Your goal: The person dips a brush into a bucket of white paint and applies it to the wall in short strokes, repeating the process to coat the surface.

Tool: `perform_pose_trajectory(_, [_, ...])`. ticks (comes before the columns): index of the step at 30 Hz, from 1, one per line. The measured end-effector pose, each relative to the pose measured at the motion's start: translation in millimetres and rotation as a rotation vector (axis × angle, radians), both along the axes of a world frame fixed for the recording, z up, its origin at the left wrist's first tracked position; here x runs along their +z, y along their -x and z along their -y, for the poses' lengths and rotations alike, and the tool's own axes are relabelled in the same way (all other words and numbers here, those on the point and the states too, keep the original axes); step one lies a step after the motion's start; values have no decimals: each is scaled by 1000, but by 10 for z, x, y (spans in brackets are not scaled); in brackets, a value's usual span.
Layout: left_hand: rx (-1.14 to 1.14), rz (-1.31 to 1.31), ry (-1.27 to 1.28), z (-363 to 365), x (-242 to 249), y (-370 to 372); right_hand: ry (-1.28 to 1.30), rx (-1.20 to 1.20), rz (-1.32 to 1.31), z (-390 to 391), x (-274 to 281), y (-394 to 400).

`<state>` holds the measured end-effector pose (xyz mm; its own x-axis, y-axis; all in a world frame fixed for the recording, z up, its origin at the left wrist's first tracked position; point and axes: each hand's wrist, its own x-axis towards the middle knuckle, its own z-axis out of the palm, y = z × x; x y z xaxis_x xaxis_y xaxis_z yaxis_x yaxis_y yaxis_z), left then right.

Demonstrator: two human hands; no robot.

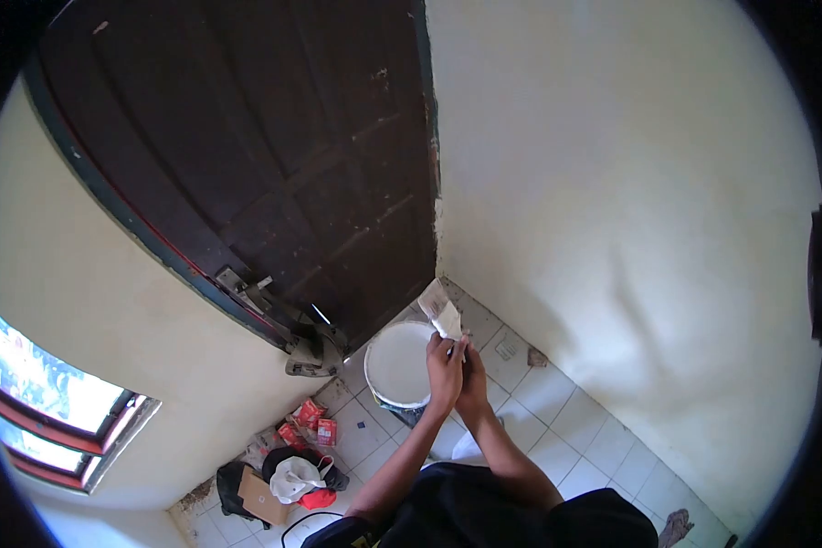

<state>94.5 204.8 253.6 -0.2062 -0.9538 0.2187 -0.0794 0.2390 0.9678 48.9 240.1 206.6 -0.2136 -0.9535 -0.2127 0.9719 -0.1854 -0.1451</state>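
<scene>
A wide paintbrush point(442, 312) with a white-coated head points up and away from me, its bristles toward the corner by the door. My left hand point(444, 370) is closed on it just below the head. Close beside it, my right hand point(472, 380) is also closed around the lower part; most of the handle is hidden by the fingers. Just left of my hands and lower down stands a round bucket point(371, 385) with a pale, off-white surface inside its rim, probably paint. Neither hand touches the bucket.
A dark brown door point(274, 119) with a metal handle point(247, 290) stands ahead. A cream wall point(594, 146) rises at the right. Red packets point(315, 422), a white cloth-like item point(296, 479) and a cardboard box point(263, 498) lie on the tiled floor point(557, 457). A window point(55, 393) is at left.
</scene>
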Motion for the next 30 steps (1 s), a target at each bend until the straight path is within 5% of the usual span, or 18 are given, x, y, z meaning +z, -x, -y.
perform_pose_trajectory(2, [-9, 30, -64, 96, -31, 70, -66, -12, -20, 81, 59, 68])
perform_pose_trajectory(4, [-39, 113, -85, 189, -33, 167, -276, -70, -635, 113, 12, 120])
perform_pose_trajectory(5, [-31, 77, -70, 243, -82, 232, -154, -128, -869, 76, 152, 159])
perform_pose_trajectory(8, [-52, 164, -91, 436, -71, 432, -283, -187, -1012, 209, 600, 331])
perform_pose_trajectory(9, [-87, 122, -74, 477, -20, 502, -232, -137, -309, 456, 287, 523])
perform_pose_trajectory(13, [-122, -95, -168, 663, -423, 767, 116, 74, 165, 778, -390, 1143])
perform_pose_trajectory(18, [73, -368, -630, 752, -1090, 479, -238, -64, 38, 1094, -631, 1695])
perform_pose_trajectory(22, [469, -309, -573, 603, -1895, -221, -398, 45, -135, 1261, -1151, 1796])
perform_pose_trajectory(24, [659, -159, -621, 455, -2097, -533, -380, 142, -526, 1333, -1323, 1768])
perform_pose_trajectory(30, [791, 279, -677, 109, -2736, -1286, -400, 519, -1008, 1492, -1926, 1028])
